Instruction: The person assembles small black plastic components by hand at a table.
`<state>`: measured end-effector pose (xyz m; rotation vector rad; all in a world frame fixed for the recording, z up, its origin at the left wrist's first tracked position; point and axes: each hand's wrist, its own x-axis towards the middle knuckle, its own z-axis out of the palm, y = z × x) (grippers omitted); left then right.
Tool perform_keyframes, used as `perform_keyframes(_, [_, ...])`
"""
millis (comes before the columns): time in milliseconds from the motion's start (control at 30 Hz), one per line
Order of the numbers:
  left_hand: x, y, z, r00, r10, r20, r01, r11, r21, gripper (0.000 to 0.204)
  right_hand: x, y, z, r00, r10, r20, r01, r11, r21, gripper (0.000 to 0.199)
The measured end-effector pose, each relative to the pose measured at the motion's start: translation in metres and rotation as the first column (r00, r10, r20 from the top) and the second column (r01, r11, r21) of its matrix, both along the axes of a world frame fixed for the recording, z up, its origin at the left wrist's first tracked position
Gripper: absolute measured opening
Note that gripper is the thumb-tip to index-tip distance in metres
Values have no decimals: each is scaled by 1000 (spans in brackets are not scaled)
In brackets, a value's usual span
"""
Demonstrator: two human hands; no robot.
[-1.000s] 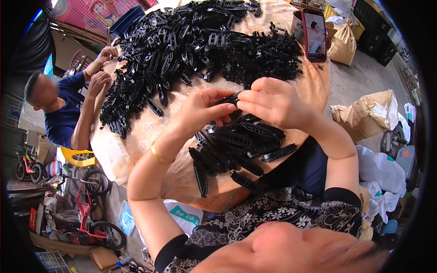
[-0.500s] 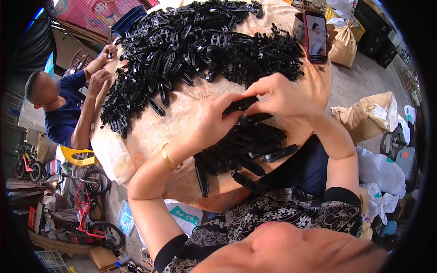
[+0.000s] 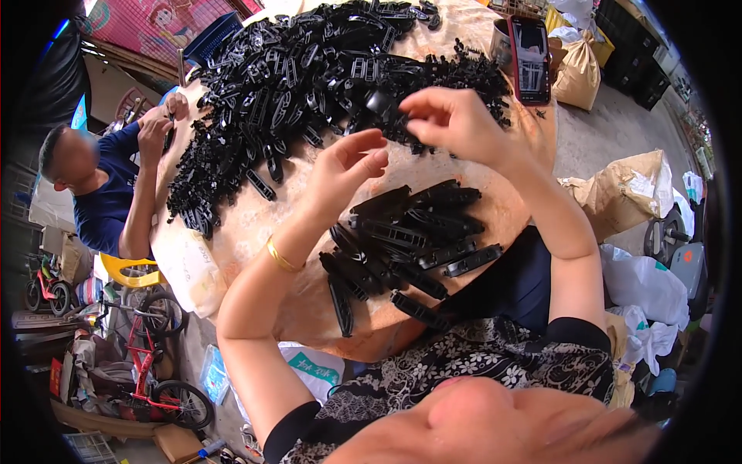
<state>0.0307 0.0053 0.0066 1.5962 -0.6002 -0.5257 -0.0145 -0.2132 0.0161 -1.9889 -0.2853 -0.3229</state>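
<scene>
My left hand (image 3: 345,172) is raised over the middle of the table, its fingers apart and nothing between them. Farther right and forward, my right hand (image 3: 456,124) is over the edge of the big heap of black plastic parts (image 3: 286,85), fingers loosely curled and apart. Just left of its fingertips is a smooth dark piece (image 3: 379,102), blurred; I cannot tell whether it lies on the heap or is in the air. Nearer me, below both hands, lies a smaller group of long black plastic pieces (image 3: 410,236), roughly side by side.
A phone (image 3: 532,62) leans against a can (image 3: 502,46) at the table's far right. Another person (image 3: 108,182) works at the left edge, both hands on a small dark thing. A pale bag (image 3: 189,267) hangs at the near left edge. Sacks (image 3: 618,189) stand on the right.
My hands have come apart and no longer hold the black plastic piece between them. The right moved forward over the heap, the left drew back slightly left. The group near me is more exposed.
</scene>
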Motion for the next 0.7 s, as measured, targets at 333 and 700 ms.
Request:
perform_keyframes(333, [9,1,-3,984,-61,-165,22,974,-227,21,-15,-6,-14,989,-15,145,98,808,-582,25])
perform_keyframes(700, [-7,-2,0,967,-70,-245,25,983,-182,21,-9,-4,-31,953,-135,269,301,471,-829,12])
